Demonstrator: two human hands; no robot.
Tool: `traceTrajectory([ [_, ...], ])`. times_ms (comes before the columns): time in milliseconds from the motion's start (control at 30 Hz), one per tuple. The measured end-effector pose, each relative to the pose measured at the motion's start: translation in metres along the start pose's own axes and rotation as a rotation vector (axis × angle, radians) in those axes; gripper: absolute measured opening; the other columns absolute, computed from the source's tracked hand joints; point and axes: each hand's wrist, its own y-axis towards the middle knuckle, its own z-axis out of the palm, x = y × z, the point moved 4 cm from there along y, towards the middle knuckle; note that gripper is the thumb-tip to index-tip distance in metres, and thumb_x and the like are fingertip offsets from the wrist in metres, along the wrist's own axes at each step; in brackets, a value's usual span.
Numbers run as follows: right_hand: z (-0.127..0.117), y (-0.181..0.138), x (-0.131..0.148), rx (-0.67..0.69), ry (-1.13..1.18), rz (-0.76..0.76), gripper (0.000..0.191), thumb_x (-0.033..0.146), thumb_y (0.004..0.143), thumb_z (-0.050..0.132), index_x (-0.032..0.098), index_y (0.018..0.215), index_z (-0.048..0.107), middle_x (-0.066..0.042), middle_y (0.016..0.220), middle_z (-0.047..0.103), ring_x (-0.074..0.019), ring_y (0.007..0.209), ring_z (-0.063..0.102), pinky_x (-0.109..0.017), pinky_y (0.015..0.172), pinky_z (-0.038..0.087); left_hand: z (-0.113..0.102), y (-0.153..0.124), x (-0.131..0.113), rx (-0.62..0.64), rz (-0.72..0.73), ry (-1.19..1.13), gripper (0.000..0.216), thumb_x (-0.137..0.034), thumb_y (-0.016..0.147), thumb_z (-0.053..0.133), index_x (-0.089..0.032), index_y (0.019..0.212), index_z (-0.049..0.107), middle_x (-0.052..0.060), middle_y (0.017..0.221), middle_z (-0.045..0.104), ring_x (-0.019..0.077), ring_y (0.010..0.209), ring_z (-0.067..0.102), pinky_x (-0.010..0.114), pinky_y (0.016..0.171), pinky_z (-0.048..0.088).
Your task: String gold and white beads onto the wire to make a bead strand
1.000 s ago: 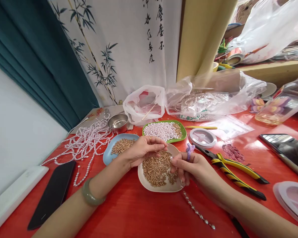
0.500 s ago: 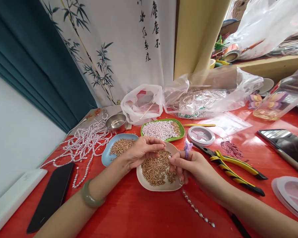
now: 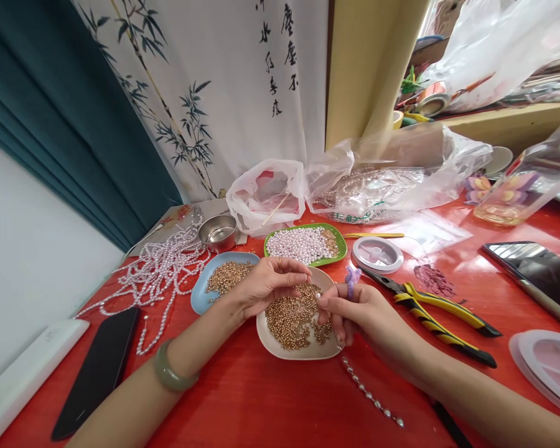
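My right hand [image 3: 348,311] pinches a small white pearl bead [image 3: 318,297] between thumb and forefinger, above the white plate's right side. From beneath that hand a beaded strand [image 3: 366,393] trails down onto the red table. A purple band with a small decoration [image 3: 353,277] circles one of its fingers. My left hand [image 3: 273,285] hovers over the plate's left part with fingertips drawn together; whatever they hold is too small to make out. Loose gold beads [image 3: 289,320] fill much of the white plate [image 3: 275,350] below both hands.
Behind stand a green tray [image 3: 344,249] of pearls, a blue plate [image 3: 200,292] of gold beads and a metal bowl [image 3: 218,232]. Pearl strands [image 3: 168,255] lie left, near a black phone [image 3: 98,373]. Pliers [image 3: 443,317], a spool [image 3: 377,255] and another phone [image 3: 536,274] lie right.
The thumb and fingers of my left hand have come slightly closer together. My right hand and the beaded strand stay in nearly the same place.
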Motion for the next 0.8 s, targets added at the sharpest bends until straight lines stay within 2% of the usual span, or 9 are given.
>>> traceTrajectory([
  [600,-0.002,0.002,-0.002,0.019,-0.018,-0.005,0.023,0.032,0.068,0.064,0.013,0.057,0.058,0.002,0.043,0.056,-0.0024,0.032,0.046,-0.011,0.031,0.036,0.002,-0.001,-0.001,0.018,0.009,0.109,0.013,-0.015,0.056,0.07,-0.014,0.068,0.066,0.0,0.067,0.06,0.0074,0.06,0.053,0.022,0.055,0.042],
  [700,-0.002,0.001,-0.001,0.013,-0.022,-0.015,0.023,0.033,0.068,0.065,0.013,0.059,0.059,0.002,0.047,0.058,-0.0018,0.032,0.046,-0.011,0.032,0.036,0.002,-0.003,-0.006,0.018,0.021,0.203,0.016,-0.017,0.057,0.07,-0.015,0.072,0.065,0.0,0.072,0.06,0.0087,0.064,0.054,0.022,0.057,0.041],
  [800,-0.002,0.002,-0.002,0.014,-0.032,-0.008,0.023,0.033,0.069,0.065,0.013,0.061,0.061,0.002,0.044,0.056,-0.002,0.033,0.046,-0.011,0.034,0.037,0.0,-0.006,-0.014,0.046,0.07,0.419,0.013,-0.018,0.059,0.068,-0.014,0.071,0.063,0.001,0.07,0.06,0.0086,0.063,0.053,0.022,0.058,0.039],
])
